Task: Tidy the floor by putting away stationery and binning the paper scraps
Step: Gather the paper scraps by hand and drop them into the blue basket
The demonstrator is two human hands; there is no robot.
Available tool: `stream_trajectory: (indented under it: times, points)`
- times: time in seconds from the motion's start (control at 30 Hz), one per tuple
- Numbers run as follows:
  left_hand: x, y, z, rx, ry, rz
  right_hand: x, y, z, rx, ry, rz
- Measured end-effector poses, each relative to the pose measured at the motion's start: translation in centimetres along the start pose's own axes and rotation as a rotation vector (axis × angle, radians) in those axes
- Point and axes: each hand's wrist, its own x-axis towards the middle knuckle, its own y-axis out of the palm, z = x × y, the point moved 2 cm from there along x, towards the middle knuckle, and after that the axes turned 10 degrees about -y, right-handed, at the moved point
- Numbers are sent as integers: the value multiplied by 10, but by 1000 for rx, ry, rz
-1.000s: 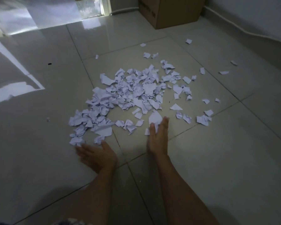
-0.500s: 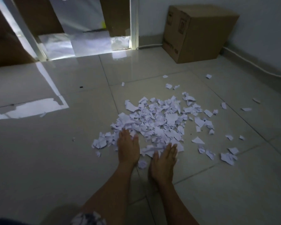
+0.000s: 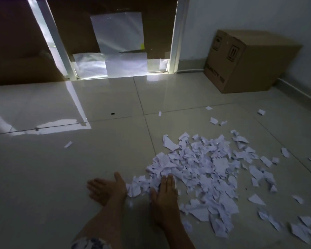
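Left hand (image 3: 106,190) flat on floor (image 3: 43,177); right hand (image 3: 164,194) on paper scraps (image 3: 205,168)

Cardboard box (image 3: 255,56), two square handling symbols printed on its left face, a line of dark lettering along that face's lower edge, seemingly QUANTITY, rest too blurred to read

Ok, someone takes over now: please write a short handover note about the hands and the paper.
Left hand: open, flat on the floor beside the pile of paper scraps, holding nothing.
Right hand: open, fingers resting on the pile's near edge.
Scraps: one loose pile, strays around it.
Done: nothing visibly binned.
Left: gather and bin all scraps; no bin or stationery in view.
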Motion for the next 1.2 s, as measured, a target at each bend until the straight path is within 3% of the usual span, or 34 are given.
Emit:
stream_trajectory:
  times: [0.03, 0.1, 0.17, 0.23, 0.3, 0.37, 0.5, 0.6, 0.73, 0.93, 1.03, 1.13, 1.2]
  points:
    - [0, 12, -5, 10, 25, 11, 4, 6, -7, -57, -33, -43]
    - [-12, 33, -22, 102, 237, 37, 5, 12, -23, -122, -5, -34]
    - [-42, 55, -45, 179, 570, 221, 7, 14, -34, -135, 52, -58]
    - [-75, 61, -68, 128, 712, 410, 10, 14, -37, -187, 64, -44]
    - [-87, 55, -89, -36, 721, 440, 17, 14, -33, -253, 16, -59]
    - [-66, 51, -101, -105, 694, 312, 28, 20, -22, -246, -17, -70]
    - [30, 33, -99, 77, 485, -6, 48, 43, 1, -253, -154, -107]
    - [96, 8, -86, 123, 314, -132, 59, 57, 10, -245, -235, -155]
    - [164, -19, -77, 206, 239, -241, 74, 65, 13, -233, -212, -125]
    - [202, -29, -86, 292, 199, -123, 86, 67, 5, -332, -255, -72]
    - [178, -6, -106, 219, 216, -111, 103, 47, -28, -319, -130, -36]
    - [140, 30, -132, 228, 447, -37, 110, 23, -84, -385, 38, 11]
    - [101, 60, -145, 177, 562, 103, 112, 7, -114, -439, 147, 87]
